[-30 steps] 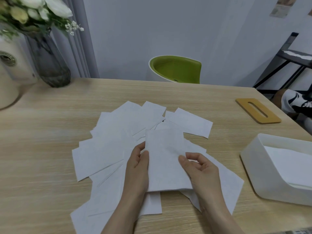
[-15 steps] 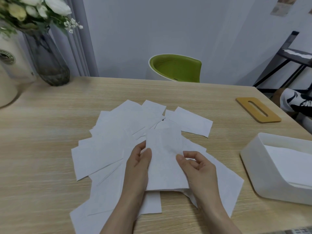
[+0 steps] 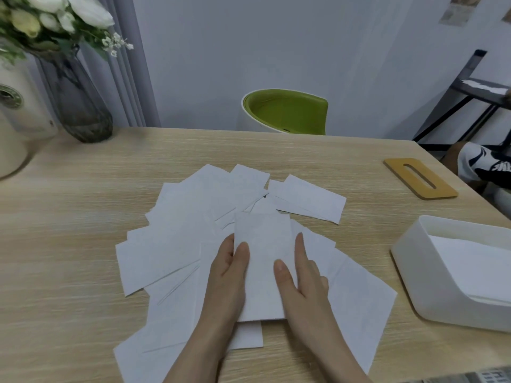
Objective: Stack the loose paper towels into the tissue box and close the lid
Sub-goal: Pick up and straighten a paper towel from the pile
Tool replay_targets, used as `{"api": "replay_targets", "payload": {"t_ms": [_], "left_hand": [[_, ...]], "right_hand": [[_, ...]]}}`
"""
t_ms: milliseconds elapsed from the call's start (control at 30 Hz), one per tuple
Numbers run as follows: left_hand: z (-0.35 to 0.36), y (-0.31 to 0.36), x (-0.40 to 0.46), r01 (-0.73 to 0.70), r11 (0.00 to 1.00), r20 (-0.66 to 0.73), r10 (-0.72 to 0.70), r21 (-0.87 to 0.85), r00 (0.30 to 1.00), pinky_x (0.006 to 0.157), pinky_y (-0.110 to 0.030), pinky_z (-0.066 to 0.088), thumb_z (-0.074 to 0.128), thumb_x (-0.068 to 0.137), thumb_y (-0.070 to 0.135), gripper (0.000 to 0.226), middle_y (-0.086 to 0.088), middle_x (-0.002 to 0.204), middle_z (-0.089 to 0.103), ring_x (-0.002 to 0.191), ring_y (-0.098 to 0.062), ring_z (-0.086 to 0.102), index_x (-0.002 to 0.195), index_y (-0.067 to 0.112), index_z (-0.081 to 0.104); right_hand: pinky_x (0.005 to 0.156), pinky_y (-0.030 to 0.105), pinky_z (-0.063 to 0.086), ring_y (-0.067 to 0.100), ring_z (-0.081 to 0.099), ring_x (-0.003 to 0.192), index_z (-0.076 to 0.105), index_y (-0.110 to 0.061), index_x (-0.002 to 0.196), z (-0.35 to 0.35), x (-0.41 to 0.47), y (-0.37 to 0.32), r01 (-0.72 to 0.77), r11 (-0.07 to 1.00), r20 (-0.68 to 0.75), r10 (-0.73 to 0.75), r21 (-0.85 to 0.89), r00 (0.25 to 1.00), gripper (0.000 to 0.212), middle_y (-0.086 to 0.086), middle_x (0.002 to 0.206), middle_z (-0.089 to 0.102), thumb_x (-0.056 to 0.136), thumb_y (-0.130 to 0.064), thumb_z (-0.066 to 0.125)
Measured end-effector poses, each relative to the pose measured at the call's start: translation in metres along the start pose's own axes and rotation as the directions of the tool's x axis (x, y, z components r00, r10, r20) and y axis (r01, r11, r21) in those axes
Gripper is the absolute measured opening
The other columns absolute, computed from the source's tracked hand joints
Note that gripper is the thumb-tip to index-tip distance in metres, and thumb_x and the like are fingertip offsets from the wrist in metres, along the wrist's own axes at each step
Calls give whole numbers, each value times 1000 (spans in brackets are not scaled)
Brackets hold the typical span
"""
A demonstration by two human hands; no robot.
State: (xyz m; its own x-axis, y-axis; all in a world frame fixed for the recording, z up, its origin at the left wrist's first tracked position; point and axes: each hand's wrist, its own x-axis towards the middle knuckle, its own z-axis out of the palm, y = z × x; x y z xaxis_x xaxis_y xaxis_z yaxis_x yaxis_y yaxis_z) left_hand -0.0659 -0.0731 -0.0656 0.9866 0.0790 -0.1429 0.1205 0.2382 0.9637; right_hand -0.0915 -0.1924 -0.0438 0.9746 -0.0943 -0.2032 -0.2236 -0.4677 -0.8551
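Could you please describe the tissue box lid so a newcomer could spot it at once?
Look to the wooden table's far right corner, beyond the open white tissue box. The lid lies flat there: a tan board with a long slot, unlike the white paper towels.

Towels (image 3: 177, 244) mid-table (image 3: 69, 272); box (image 3: 431, 277) right, lid (image 3: 420, 178) behind
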Motion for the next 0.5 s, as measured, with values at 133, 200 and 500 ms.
{"api": "replay_targets", "payload": {"t_ms": [133,200,500], "left_hand": [[1,-2,0,-14,1000,24,14,24,1000,75,-20,54,43,103,29,25,17,110,71,100,-5,69,118,38,61],[1,-2,0,-15,999,37,14,29,999,75,-21,55,44,102,29,24,17,109,71,99,-5,69,117,39,60],[-8,30,11,-74,990,157,55,122,986,37,-28,46,69,84,27,39,6,89,63,49,-14,59,120,42,61]], "right_hand": [[101,23,13,-9,8,103,-13,-55,134,1,1,0,53,999,2,-53,-11,999,58,-26,121,27,100,-44,33],[104,23,16,1,20,117,1,-52,143,-2,3,3,69,997,-16,-68,32,998,59,-34,122,31,100,-37,38],[92,16,45,-8,57,112,58,-45,116,-64,19,0,189,964,103,-210,188,972,47,-27,116,64,97,-3,47]]}}
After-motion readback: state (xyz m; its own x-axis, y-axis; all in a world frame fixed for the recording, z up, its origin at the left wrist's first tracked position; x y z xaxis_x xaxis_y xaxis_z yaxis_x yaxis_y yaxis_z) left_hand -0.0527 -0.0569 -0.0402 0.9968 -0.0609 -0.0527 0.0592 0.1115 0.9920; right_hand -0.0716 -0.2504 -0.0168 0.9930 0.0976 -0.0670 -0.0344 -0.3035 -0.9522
